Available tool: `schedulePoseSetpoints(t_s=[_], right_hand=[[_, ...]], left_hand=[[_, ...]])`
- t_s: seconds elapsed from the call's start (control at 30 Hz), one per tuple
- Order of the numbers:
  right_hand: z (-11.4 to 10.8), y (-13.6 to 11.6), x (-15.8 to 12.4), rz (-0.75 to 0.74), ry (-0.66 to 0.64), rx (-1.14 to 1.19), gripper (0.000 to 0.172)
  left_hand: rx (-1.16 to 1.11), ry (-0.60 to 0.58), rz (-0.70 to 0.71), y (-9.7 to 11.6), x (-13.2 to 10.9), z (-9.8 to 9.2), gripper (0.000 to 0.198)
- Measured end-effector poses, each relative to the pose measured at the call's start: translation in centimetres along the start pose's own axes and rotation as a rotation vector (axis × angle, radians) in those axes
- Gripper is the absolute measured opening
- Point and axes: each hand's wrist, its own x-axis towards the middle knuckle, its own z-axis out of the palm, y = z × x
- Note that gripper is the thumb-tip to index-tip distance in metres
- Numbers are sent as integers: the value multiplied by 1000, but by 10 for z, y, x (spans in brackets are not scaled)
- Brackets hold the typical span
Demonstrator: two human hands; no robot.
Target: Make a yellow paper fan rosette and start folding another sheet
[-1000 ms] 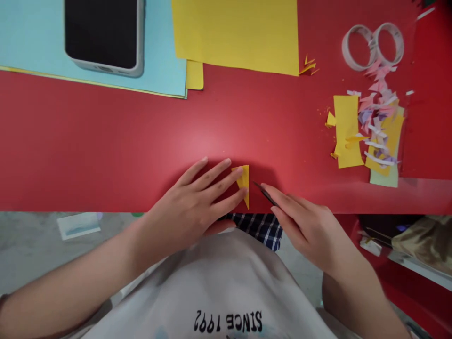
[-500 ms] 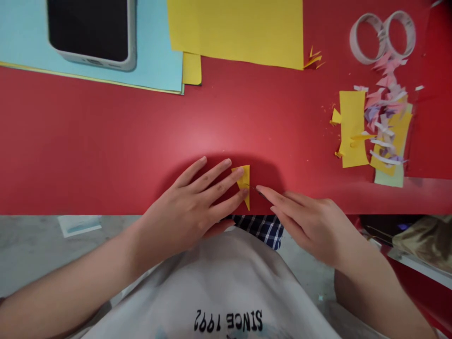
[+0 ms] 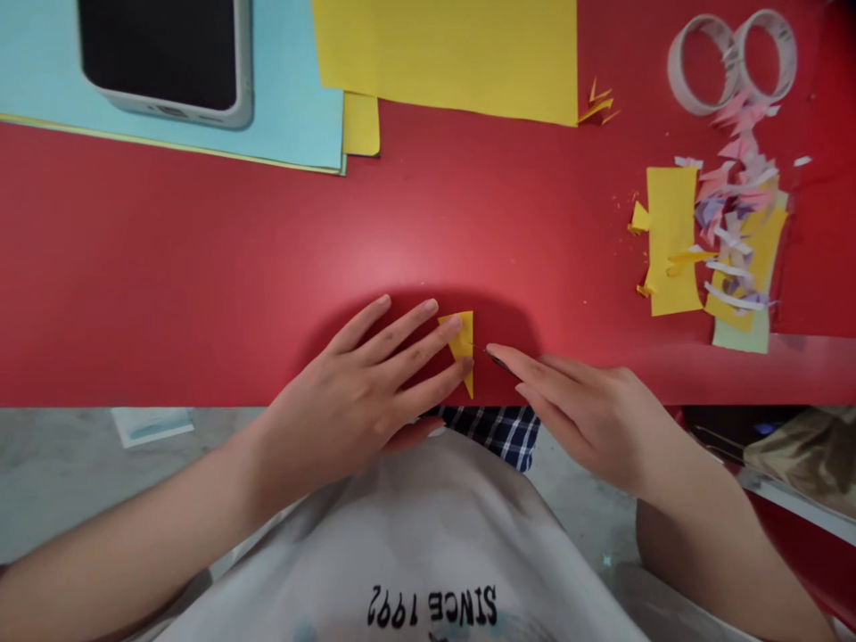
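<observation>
Left hand [image 3: 365,383], spread, should hold the yellow paper triangle [image 3: 465,343] flat. Right hand [image 3: 588,415], pinching a slim dark tool [image 3: 498,362], needs steadiness.

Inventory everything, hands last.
Table: 1, red, centre
Triangular paper: 1, yellow, near edge
Thin tool: 1, dark, centre
Rectangular phone: 1, black, upper left
Paper sheet: 1, blue, beneath phone
Large paper: 1, yellow, top
Rings: 2, white, right
Cut papers: 2+, yellow, right
Paper scraps: many, mixed, right
Crumpled cloth: 1, tan, right
Checked cloth: 1, blue, bottom
Floor sheet: 1, white, left
Shirt: 1, white, bottom
Left hand: 1, on triangle
Right hand: 1, holding tool
</observation>
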Motion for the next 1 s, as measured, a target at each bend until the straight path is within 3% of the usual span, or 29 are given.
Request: schedulePoseSetpoints(t_s=[0.6, 1.0], right_hand=[[-1, 0, 2, -12, -86, -100, 54], [-11, -14, 3, -20, -121, -124, 61]], left_hand=[[2, 19, -11, 1, 1, 1, 45], [40, -4, -12, 1, 2, 1, 43]])
